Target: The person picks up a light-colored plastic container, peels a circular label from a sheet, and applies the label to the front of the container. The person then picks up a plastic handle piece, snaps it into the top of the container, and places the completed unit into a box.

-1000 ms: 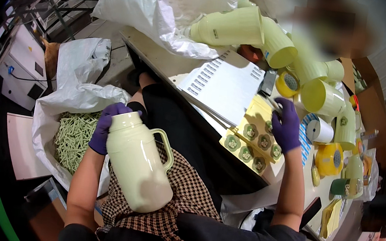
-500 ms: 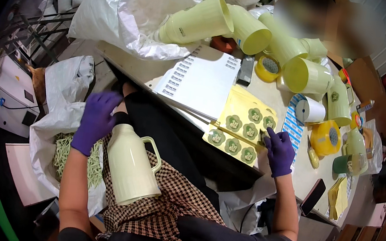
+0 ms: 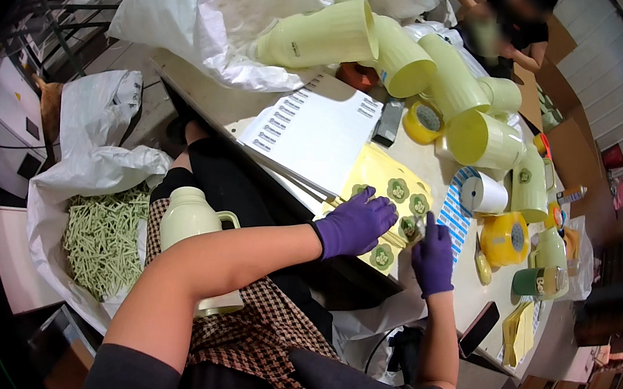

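My left hand (image 3: 358,225), in a purple glove, lies palm down with fingers stretched out on the yellow sheet of green flower-shaped stickers (image 3: 360,181) at the table edge. Beside it, my gloved right hand (image 3: 433,260) pinches a sticker (image 3: 413,227) at the sheet's right side; its fingers partly hide the sticker. A pale green thermos jug body (image 3: 188,218) with a side handle rests in my lap on a checked cloth (image 3: 271,330). My left forearm crosses over the jug and covers its middle.
White printed sheets (image 3: 312,128) lie left of the stickers. Pale green jug bodies (image 3: 485,140) crowd the table's back, near tape rolls (image 3: 506,238) and a phone (image 3: 479,329). A sack of green strips (image 3: 103,243) stands left. Another person (image 3: 506,32) is at the far right.
My left hand has come from above the jug across to the sticker sheet. My right hand stays by the sheet's right side. The view has shifted slightly, showing the other person.
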Available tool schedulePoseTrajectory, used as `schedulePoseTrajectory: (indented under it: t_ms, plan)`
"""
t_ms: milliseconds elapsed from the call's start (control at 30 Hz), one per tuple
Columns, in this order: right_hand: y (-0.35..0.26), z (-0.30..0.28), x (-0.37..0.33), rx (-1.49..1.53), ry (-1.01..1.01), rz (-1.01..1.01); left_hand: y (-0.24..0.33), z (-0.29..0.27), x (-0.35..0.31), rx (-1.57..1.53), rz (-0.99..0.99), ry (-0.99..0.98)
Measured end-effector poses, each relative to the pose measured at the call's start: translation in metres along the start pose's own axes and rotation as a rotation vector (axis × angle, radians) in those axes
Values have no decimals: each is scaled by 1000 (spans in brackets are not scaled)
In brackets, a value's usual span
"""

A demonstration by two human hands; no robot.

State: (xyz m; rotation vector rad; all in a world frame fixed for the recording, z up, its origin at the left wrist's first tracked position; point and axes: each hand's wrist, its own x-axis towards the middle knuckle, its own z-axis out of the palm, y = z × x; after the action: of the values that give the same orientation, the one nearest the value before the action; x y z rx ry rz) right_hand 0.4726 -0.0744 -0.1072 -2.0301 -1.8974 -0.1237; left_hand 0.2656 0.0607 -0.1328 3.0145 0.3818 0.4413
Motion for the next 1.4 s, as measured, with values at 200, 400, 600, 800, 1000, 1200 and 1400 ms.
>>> schedulePoseTrajectory:
  t_ms: [200, 400, 600, 800, 1000, 1200, 1400]
  plan:
    - [-28, -12, 24, 58, -5, 84, -4, 0, -3, -108, -23, -28]
    - [-25, 11, 27, 63, -39, 152, -3, -2, -3, -108, -20, -63]
    - [-20, 7, 55, -174, -134, -41, -3, -3, -3, -142, -45, -55]
    - [111, 14, 105, 671, 90, 173, 7, 1, 5, -75, -45, 67]
    - [-81, -48, 68, 577, 503, 28, -48, -111, -90, -250, -92, 275]
    - [-227, 27, 11, 707, 99, -506, -124, -97, -308, -329, -817, 299]
    - [-295, 32, -5, 686, -93, -822, -34, -145, -350, -544, -813, 476]
